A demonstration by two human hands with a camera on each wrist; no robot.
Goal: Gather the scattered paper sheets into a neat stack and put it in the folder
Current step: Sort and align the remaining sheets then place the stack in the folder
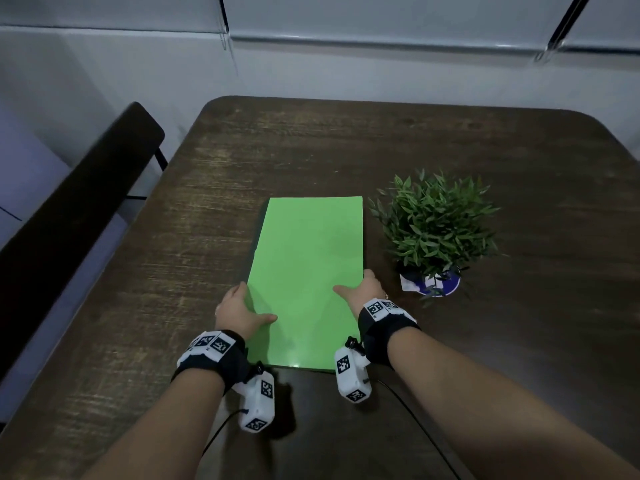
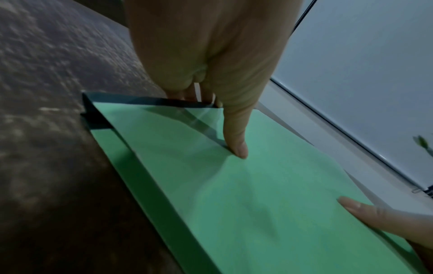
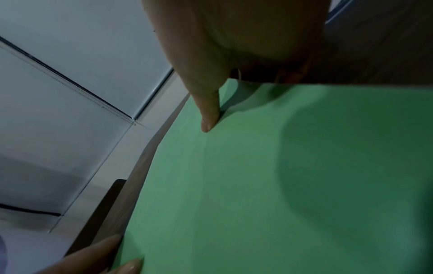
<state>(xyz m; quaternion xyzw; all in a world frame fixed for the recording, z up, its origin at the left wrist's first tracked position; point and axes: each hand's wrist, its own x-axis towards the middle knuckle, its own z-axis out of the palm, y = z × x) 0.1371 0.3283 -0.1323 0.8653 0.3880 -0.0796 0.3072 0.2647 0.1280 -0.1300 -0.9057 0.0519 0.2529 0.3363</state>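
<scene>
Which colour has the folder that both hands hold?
Bright green folder, with a dark strip along its left edge; best in the head view.

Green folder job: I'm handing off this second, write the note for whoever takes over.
Left hand grips the green folder's left edge, thumb on top.
Right hand grips its right edge, thumb on top.
The folder is closed, near end raised off the wooden table, beside the potted plant.
Done, apparently: no loose sheets in view; whether they are inside cannot be seen.
Left: set the folder down flat and let go.
</scene>
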